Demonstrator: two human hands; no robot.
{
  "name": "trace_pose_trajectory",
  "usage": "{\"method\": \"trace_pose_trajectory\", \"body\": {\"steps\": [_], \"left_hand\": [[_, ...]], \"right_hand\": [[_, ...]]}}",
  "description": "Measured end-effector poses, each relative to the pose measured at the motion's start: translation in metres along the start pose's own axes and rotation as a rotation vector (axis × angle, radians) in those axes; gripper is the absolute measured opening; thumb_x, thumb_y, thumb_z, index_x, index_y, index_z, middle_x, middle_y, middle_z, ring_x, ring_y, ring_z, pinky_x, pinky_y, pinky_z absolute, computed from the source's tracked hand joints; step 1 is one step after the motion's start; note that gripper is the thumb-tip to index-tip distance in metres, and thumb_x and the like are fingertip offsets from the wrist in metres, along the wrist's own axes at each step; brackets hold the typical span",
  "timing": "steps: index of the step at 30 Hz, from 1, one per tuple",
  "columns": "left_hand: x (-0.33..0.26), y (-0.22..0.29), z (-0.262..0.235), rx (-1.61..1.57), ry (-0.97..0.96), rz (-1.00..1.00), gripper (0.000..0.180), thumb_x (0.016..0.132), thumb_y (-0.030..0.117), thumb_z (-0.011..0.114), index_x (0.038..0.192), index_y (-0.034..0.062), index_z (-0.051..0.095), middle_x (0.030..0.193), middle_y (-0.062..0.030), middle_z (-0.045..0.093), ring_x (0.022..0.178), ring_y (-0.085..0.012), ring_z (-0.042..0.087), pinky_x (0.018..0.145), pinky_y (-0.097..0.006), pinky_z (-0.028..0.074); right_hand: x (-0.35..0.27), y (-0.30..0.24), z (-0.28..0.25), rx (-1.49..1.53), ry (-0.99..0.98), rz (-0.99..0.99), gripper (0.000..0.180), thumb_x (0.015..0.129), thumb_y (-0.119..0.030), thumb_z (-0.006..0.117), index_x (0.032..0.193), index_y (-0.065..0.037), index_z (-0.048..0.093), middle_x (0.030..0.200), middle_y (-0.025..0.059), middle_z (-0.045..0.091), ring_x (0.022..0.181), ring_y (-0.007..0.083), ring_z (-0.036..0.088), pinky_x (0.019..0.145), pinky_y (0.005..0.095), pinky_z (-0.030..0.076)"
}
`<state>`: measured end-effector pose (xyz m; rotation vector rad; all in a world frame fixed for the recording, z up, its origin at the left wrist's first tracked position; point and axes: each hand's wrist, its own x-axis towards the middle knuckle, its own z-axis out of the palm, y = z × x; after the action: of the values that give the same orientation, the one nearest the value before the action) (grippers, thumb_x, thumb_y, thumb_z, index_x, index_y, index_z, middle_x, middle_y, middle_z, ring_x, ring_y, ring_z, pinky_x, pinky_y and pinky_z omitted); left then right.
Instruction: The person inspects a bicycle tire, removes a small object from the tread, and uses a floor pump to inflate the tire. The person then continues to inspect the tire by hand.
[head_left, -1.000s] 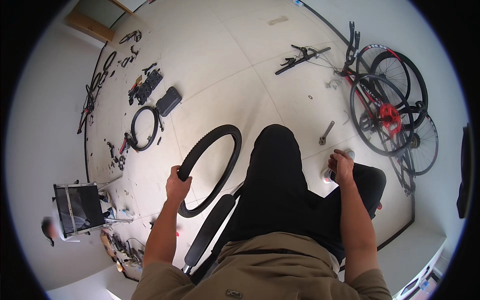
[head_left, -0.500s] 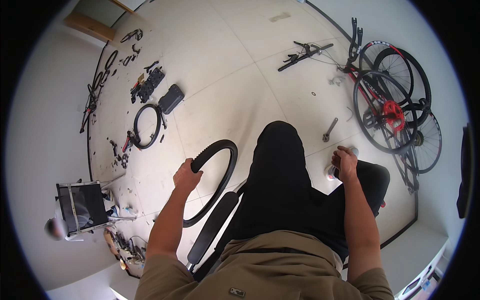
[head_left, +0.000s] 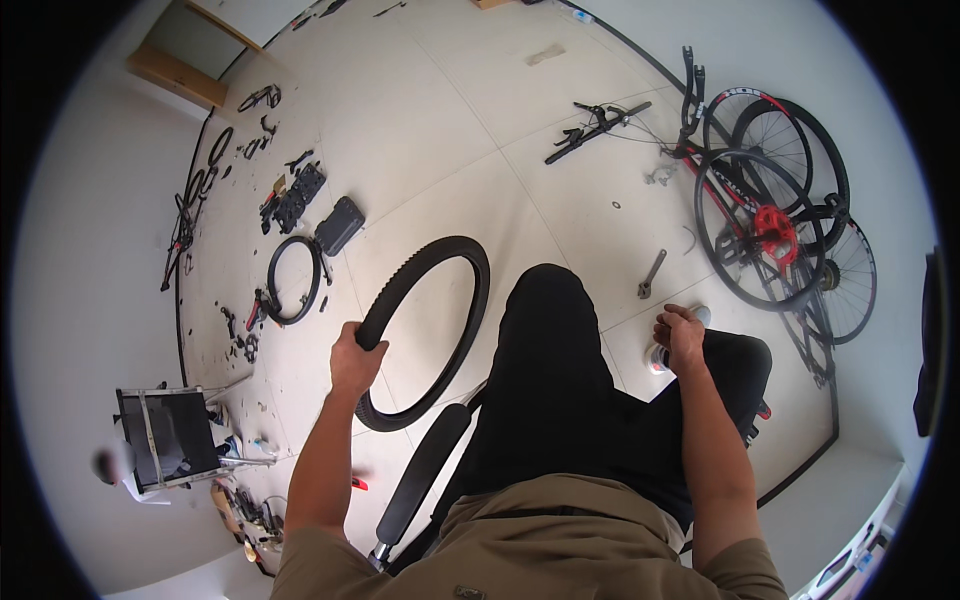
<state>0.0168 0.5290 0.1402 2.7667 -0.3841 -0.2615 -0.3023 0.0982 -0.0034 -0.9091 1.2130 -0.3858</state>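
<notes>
My left hand (head_left: 357,360) is closed round the left side of a black knobbly bicycle tyre (head_left: 480,290). The tyre stands tilted beside my left leg, with bare floor showing through its ring. My right hand (head_left: 680,335) hangs over my right shoe, near the bent knee. Its fingers are loosely curled and apart, and nothing shows in them. On the floor ahead of that hand lies an adjustable wrench (head_left: 654,270).
A red and black bicycle frame (head_left: 720,180) with several wheels leans along the right wall. Handlebars (head_left: 600,130) lie ahead of it. To the left are a black case (head_left: 340,225), another tyre (head_left: 272,280) and scattered parts. A padded armrest (head_left: 425,475) is by my left hip; a chair (head_left: 175,440) stands farther left.
The tyre has swung upward and forward in my left hand, so more of its ring shows. My right hand stays over the shoe. The whole view has shifted slightly.
</notes>
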Motion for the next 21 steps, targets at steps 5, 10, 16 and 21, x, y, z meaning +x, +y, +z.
{"method": "trace_pose_trajectory", "body": {"steps": [5, 10, 16, 21], "left_hand": [[-0.034, -0.048, 0.027, -0.088, 0.073, -0.072, 0.058, 0.075, 0.022, 0.085, 0.119, 0.001, 0.053, 0.102, -0.0208, 0.071, 0.092, -0.0366, 0.07, 0.083, -0.044, 0.055], [-0.05, -0.078, 0.069, -0.026, -0.025, -0.174, 0.076, 0.073, 0.028, 0.085, 0.132, 0.004, 0.043, 0.106, -0.0227, 0.069, 0.095, -0.0372, 0.069, 0.085, -0.046, 0.053], [-0.023, -0.018, 0.062, -0.21, 0.045, -0.032, 0.068, 0.078, 0.02, 0.082, 0.136, 0.0062, 0.049, 0.11, -0.0198, 0.069, 0.097, -0.037, 0.069, 0.086, -0.045, 0.054], [-0.013, -0.004, 0.057, -0.134, 0.037, -0.02, 0.059, 0.078, 0.024, 0.081, 0.13, 0.0095, 0.056, 0.11, -0.0181, 0.07, 0.098, -0.0365, 0.069, 0.086, -0.045, 0.054]], "right_hand": [[-0.001, 0.0, 0.002, 0.002, 0.008, 0.0, 0.035, 0.087, -0.007, 0.061, 0.12, 0.004, 0.061, 0.088, 0.0096, 0.067, 0.069, 0.0189, 0.065, 0.063, 0.0322, 0.056], [-0.004, -0.002, 0.005, -0.033, 0.001, 0.006, 0.036, 0.087, -0.007, 0.06, 0.121, 0.004, 0.061, 0.088, 0.0098, 0.067, 0.07, 0.0191, 0.064, 0.064, 0.0324, 0.056], [-0.005, -0.002, 0.001, -0.067, 0.019, 0.022, 0.038, 0.087, -0.008, 0.06, 0.124, 0.002, 0.06, 0.093, 0.0103, 0.067, 0.074, 0.0197, 0.065, 0.066, 0.0338, 0.055], [-0.005, 0.0, 0.001, -0.039, 0.013, 0.016, 0.038, 0.087, -0.008, 0.06, 0.124, 0.002, 0.06, 0.094, 0.0102, 0.066, 0.073, 0.02, 0.064, 0.067, 0.0343, 0.055]]}}
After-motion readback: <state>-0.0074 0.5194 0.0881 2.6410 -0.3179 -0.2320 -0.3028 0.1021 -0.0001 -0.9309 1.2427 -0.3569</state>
